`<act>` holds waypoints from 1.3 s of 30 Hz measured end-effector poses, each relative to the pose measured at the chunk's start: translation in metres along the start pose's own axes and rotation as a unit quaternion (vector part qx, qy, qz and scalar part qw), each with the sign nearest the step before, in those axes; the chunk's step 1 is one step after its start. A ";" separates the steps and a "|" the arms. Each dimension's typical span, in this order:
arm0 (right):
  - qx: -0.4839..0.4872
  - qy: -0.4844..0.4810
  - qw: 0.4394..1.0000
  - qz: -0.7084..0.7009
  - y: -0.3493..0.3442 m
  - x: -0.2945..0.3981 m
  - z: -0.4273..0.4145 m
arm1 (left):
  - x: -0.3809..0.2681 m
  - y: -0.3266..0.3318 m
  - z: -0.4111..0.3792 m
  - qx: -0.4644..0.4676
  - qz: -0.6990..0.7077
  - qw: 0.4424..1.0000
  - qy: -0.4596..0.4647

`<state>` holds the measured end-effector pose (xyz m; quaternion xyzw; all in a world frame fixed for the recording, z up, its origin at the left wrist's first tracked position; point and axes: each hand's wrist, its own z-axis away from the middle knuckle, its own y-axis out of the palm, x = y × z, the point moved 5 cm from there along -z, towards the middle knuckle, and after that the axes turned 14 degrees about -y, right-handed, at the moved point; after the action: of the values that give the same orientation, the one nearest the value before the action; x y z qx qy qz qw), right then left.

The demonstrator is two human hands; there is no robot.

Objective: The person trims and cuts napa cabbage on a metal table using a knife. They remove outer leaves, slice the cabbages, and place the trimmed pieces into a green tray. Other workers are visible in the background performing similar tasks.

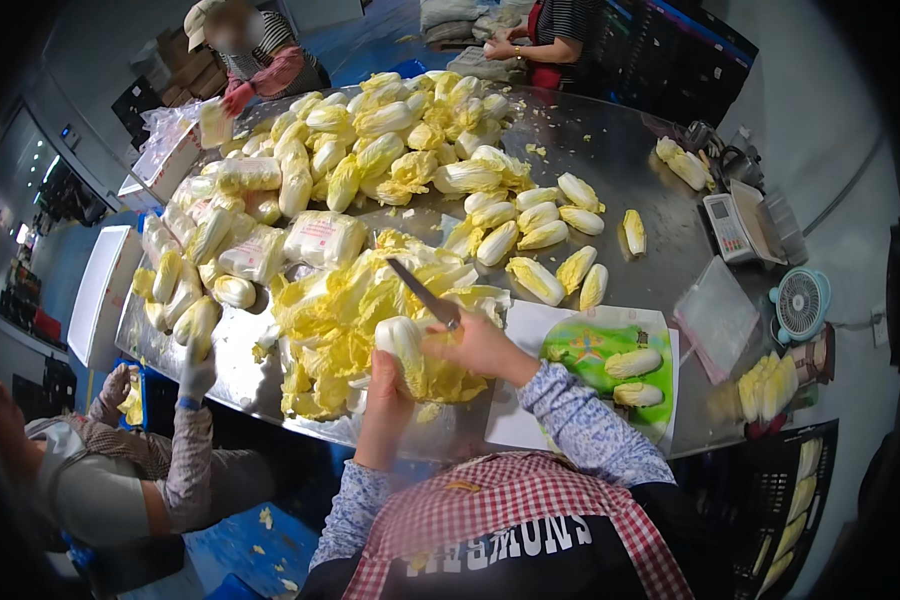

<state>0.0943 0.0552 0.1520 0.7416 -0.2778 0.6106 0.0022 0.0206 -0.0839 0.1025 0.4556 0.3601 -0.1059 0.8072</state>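
My left hand (387,409) grips a small napa cabbage (405,351), its white base turned up and away from me. In my right hand (484,346) is a knife (418,289), its blade pointing up and to the left, past the cabbage. The fingers of that hand are close beside the cabbage; whether they touch it I cannot tell. Beneath and beyond both hands spreads a heap of loose yellow cabbage leaves (319,337). Two trimmed cabbages (634,364) lie to the right on a green printed sheet (570,341).
A large pile of cabbages (390,120) covers the far part of the steel table (607,150). Bagged cabbages (324,240) lie to the left. Weighing scale (735,221), plastic bags (718,315) and small fan (799,300) line the right side. Co-workers stand left and across.
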 end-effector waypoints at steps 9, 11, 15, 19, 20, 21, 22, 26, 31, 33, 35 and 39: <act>0.045 0.030 0.998 -0.011 0.002 0.017 0.020 | -0.002 0.009 0.011 -0.081 -0.296 0.944 0.119; 0.052 0.033 0.998 -0.018 -0.001 0.029 0.020 | -0.005 0.018 0.016 -0.095 -0.345 0.919 0.162; 0.033 -0.043 0.997 -0.059 0.005 0.016 0.017 | -0.006 0.015 0.012 -0.081 -0.237 0.965 0.083; 0.030 0.056 0.994 -0.093 0.003 0.024 0.023 | -0.006 0.011 0.007 -0.007 -0.094 0.995 0.028; 0.023 0.023 0.996 -0.086 0.008 0.010 0.023 | -0.003 0.011 0.008 0.006 -0.089 0.996 0.014; 0.017 -0.010 0.997 -0.079 0.010 0.008 0.022 | -0.001 0.011 0.007 0.012 -0.085 0.996 0.004; 0.031 -0.006 0.997 -0.069 0.010 0.006 0.023 | 0.001 0.010 0.007 0.018 -0.080 0.997 -0.005; 0.089 0.031 0.994 -0.060 0.008 0.012 0.023 | 0.008 0.002 0.009 -0.006 -0.200 0.980 0.009; 0.084 -0.023 0.996 -0.022 0.007 0.012 0.019 | 0.005 0.007 0.011 0.016 -0.113 0.993 0.000; 0.065 -0.061 0.996 -0.023 0.006 0.018 0.017 | 0.003 0.008 0.010 0.018 -0.133 0.991 -0.001; 0.069 -0.007 0.996 -0.054 0.005 0.025 0.017 | -0.001 0.013 0.012 -0.010 -0.207 0.978 -0.005; 0.041 -0.010 0.998 -0.040 0.005 0.022 0.016 | -0.001 0.019 0.014 -0.021 -0.162 0.986 -0.009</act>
<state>0.1085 0.0362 0.1664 0.7575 -0.2229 0.6136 -0.0067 0.0365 -0.0848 0.1201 0.3729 0.4244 -0.2319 0.7919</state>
